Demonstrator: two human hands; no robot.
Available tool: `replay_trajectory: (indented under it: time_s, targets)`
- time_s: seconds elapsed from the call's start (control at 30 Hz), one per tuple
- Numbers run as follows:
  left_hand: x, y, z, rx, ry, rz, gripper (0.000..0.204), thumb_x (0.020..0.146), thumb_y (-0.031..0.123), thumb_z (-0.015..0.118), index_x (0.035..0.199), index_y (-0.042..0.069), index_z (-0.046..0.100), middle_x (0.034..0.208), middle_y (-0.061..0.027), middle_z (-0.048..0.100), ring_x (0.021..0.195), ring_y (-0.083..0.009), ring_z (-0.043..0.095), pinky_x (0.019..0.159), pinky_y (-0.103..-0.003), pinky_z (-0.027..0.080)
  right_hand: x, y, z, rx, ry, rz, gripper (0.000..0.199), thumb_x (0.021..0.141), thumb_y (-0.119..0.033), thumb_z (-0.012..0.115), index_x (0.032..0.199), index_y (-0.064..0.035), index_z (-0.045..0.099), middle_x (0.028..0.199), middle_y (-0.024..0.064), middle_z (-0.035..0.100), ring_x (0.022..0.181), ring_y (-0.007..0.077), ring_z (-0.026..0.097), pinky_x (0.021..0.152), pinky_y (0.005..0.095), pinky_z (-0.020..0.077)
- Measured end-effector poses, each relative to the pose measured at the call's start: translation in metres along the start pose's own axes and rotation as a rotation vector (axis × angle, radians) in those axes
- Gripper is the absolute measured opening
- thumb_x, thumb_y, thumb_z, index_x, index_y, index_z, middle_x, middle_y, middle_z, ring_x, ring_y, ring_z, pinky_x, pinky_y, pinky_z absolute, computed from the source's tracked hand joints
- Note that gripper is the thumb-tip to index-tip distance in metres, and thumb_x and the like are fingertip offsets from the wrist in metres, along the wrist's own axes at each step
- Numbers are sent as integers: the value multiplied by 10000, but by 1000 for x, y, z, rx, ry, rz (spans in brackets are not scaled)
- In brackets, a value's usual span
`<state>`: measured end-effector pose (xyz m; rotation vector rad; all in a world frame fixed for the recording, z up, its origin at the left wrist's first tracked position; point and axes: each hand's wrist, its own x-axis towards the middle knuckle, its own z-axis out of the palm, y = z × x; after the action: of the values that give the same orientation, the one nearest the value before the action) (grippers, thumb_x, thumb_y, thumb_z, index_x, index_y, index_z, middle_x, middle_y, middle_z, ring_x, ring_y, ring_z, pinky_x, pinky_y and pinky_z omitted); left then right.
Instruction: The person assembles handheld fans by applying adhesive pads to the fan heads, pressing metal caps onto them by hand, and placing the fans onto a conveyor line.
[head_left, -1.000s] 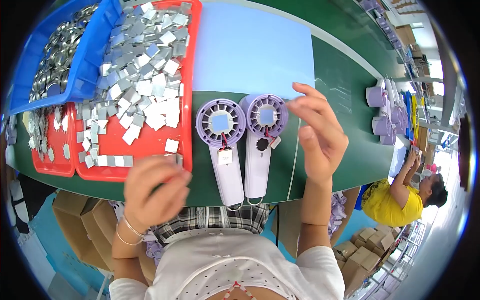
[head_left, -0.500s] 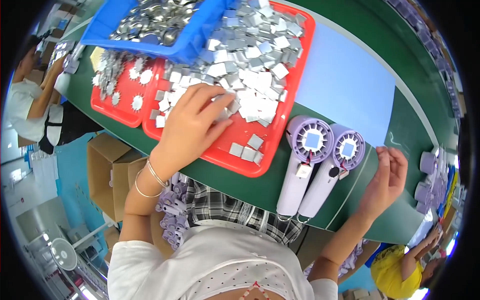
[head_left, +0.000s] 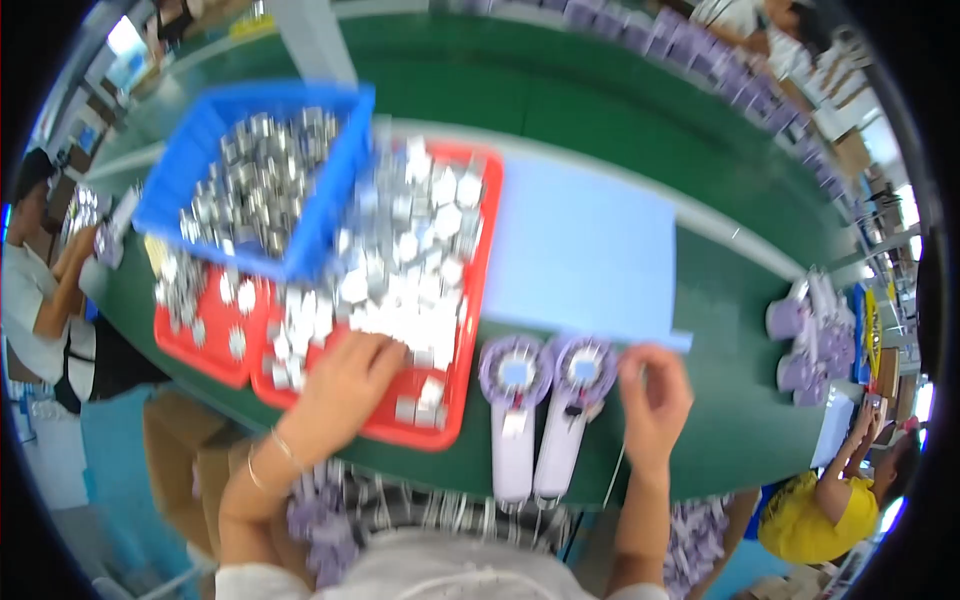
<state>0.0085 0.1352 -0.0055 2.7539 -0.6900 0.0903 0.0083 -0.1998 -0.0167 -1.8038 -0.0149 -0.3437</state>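
My left hand [head_left: 345, 385] reaches over a red tray [head_left: 400, 432] of small silver square pieces [head_left: 400, 310], its fingers curled down among them. Blur hides what its fingertips hold. Two lilac handheld fans [head_left: 514, 450] [head_left: 562, 445] lie side by side with their round heads away from me; each has a light blue square at its hub and a small white connector on wires. My right hand [head_left: 658, 405] is just right of the right fan's head, thumb and fingers bent together. Anything between them is too small to make out.
A blue bin [head_left: 345, 150] of shiny metal cylinders stands over the red trays; a smaller red tray [head_left: 215, 355] holds toothed silver discs. A light blue sheet [head_left: 585, 250] lies beyond the fans. Lilac fan parts [head_left: 820, 330] stand at right. Co-workers sit at both sides.
The whole view has shifted and blurred. My left hand has moved toward the near part of the tray, close to the loose squares. My right hand has come closer to the right fan's head.
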Motion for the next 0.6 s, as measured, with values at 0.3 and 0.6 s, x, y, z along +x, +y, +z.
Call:
replay_trajectory:
  time_s: [0.3, 0.6]
  targets:
    - [-1, -1, 7, -139, 33, 48, 146, 840, 63, 717, 961, 16, 650, 1004, -135, 617, 956, -328, 603, 825, -400, 515, -9, 14, -4, 29, -1, -28, 171, 921, 51, 626, 1091, 60, 611, 928, 76, 648, 916, 150, 628, 889, 298, 490]
    - [5, -1, 11, -295, 107, -60, 141, 813, 38, 744, 939, 21, 684, 941, -116, 596, 855, -291, 614, 757, -388, 514, -2, 8, -3, -13, -21, -31, 214, 916, 30, 651, 1125, 72, 627, 982, 84, 673, 955, 139, 639, 920, 287, 491]
